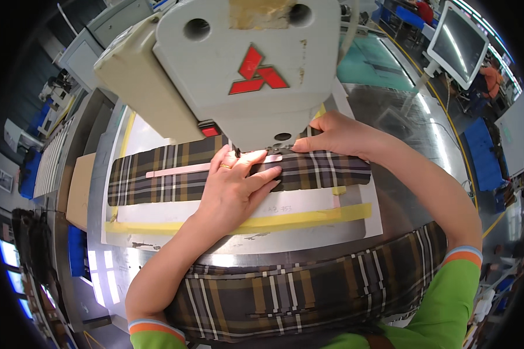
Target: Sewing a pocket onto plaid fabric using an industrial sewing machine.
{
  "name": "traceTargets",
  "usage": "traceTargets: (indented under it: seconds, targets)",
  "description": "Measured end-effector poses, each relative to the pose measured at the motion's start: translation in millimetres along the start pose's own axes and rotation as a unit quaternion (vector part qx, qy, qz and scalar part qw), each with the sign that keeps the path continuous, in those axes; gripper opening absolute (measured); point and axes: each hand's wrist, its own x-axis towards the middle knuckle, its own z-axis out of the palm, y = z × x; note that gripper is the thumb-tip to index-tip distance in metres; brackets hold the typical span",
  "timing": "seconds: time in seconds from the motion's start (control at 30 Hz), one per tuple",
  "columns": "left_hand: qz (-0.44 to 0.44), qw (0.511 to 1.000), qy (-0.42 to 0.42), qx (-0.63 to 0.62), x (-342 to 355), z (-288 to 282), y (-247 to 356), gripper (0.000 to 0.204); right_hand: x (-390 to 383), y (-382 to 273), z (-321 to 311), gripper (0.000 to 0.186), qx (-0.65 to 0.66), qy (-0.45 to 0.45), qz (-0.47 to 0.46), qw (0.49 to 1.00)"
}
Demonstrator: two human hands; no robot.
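Under a large pale sewing machine head (244, 87), a strip of dark plaid fabric (135, 174) lies across a white, yellow-taped template sheet (157, 216). My left hand (232, 189) rests palm down on the fabric, fingers spread, the fingertips close to the needle area. A narrow pink strip (177, 170) runs along the fabric and passes under those fingers. My right hand (339, 136) comes round the head's right side. Its thumb stretches toward a small dark metal part (280, 149) beneath the head, apart from the index finger; its other fingers are hidden.
More plaid fabric (285, 294) lies across my lap at the front edge of the metal table (227, 260). A screen on a stand (459, 43) is at the far right. A cardboard piece (81, 189) stands at left. Another person (491, 78) sits in the far right background.
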Motion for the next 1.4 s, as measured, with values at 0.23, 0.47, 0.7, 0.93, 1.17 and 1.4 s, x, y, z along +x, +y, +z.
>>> traceTargets:
  seconds: [0.23, 0.47, 0.7, 0.93, 1.17, 1.4]
  targets:
    - [0.037, 0.999, 0.011, -0.017, -3, 1, 1, 0.029, 23, 36, 6, 0.038, -0.087, 0.056, -0.079, 0.991]
    - [0.063, 0.998, -0.019, 0.006, -1, -12, -14, 0.035, 51, 1, 30, 0.046, -0.230, 0.111, -0.105, 0.961]
    - [0.075, 0.995, -0.048, -0.043, 21, -14, 17, 0.023, 166, 17, 38, 0.053, -0.366, 0.060, -0.125, 0.920]
    - [0.083, 0.995, -0.053, 0.015, 2, -9, -20, 0.023, 161, -2, 46, 0.052, -0.279, 0.071, -0.091, 0.953]
    - [0.077, 0.995, -0.057, 0.017, 6, -5, -25, 0.024, 177, -4, 41, 0.069, -0.304, 0.035, -0.085, 0.948]
    - [0.079, 0.995, -0.062, -0.010, 9, -1, -11, 0.025, 212, 39, 35, 0.051, -0.275, -0.016, -0.010, 0.961]
